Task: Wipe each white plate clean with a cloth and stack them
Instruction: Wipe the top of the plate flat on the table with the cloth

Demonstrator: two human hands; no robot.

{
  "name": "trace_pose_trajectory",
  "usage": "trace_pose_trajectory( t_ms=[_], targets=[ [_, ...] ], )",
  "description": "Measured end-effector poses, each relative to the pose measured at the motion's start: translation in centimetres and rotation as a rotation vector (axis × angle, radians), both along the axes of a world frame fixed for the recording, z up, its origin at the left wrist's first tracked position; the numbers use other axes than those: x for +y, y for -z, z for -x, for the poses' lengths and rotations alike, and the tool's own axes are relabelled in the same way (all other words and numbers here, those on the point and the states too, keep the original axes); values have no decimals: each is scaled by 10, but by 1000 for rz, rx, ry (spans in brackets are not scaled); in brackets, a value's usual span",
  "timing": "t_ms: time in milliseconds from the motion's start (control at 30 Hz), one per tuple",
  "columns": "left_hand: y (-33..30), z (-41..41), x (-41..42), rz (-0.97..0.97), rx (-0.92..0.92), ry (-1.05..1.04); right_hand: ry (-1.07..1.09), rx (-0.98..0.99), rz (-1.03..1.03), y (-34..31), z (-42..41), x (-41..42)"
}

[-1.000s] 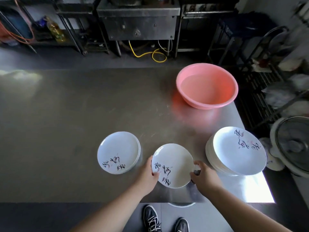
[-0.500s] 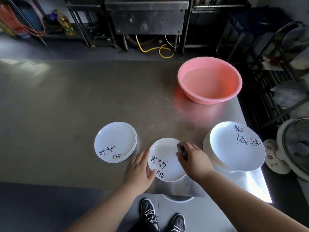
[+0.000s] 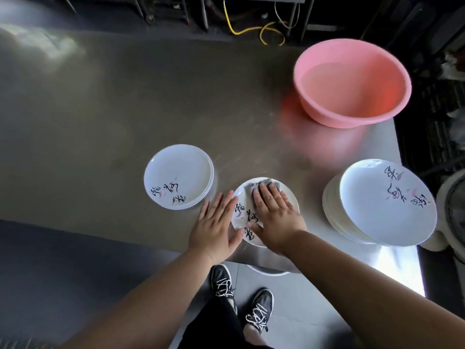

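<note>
Right hand (image 3: 274, 217) is lying flat, fingers spread, pressing a grey cloth (image 3: 261, 185) onto the middle plate (image 3: 241, 215) at the bench (image 3: 125, 109) near edge. Left hand (image 3: 216, 222) is lying open, bracing the plate's left rim. Small stack (image 3: 178, 176) is sitting left, bigger stack (image 3: 382, 202) right.

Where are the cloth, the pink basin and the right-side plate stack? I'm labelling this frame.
cloth (image 3: 261, 186): head view, on its exposed far edge.
pink basin (image 3: 349, 114): head view, on its outer wall.
plate stack (image 3: 377, 210): head view, on the top plate's centre.
</note>
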State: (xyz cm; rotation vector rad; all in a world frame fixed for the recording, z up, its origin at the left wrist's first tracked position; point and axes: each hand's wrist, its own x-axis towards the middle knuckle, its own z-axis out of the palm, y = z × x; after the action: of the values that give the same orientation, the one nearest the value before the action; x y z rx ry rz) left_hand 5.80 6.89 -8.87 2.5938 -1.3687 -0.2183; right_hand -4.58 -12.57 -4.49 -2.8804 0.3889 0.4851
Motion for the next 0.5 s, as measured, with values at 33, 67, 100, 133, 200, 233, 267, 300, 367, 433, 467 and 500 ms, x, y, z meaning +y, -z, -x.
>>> trace_pose_trajectory(
  t_ms=[33, 67, 100, 133, 200, 233, 267, 300, 367, 433, 467, 500],
  targets=[
    [-1, -1, 0, -4, 3, -2, 7, 19, -9, -2, -3, 0],
    [-2, -1, 0, -6, 6, -5, 0, 43, -19, -5, -3, 2],
    [-3, 0, 0, -12, 7, -7, -25, 64, -30, -9, 1, 3],
    [-3, 0, 0, -27, 4, -7, -75, 68, -37, -11, 9, 5],
    [-3, 1, 0, -42, -1, -5, -226, 35, -30, -17, 35, 11],
    [-2, 1, 0, -30, -3, -7, -301, 25, -22, -20, 49, 14],
    [-2, 1, 0, -19, -6, -9, -346, 22, -9, -21, 59, 15],
    [-2, 1, 0, -14, -9, -9, -364, 18, 21, -21, 62, 14],
    [-2, 1, 0, -11, -14, -2, -328, 90, 58, -25, 49, 9],
    [-1, 1, 0, 1, -21, -1, -184, 168, 71, -26, 25, 1],
    [-1, 1, 0, 5, -23, 0, -108, 199, 80, -28, 15, -1],
    [-1, 1, 0, 3, -25, 0, -57, 213, 78, -27, 10, -1]
  ],
)
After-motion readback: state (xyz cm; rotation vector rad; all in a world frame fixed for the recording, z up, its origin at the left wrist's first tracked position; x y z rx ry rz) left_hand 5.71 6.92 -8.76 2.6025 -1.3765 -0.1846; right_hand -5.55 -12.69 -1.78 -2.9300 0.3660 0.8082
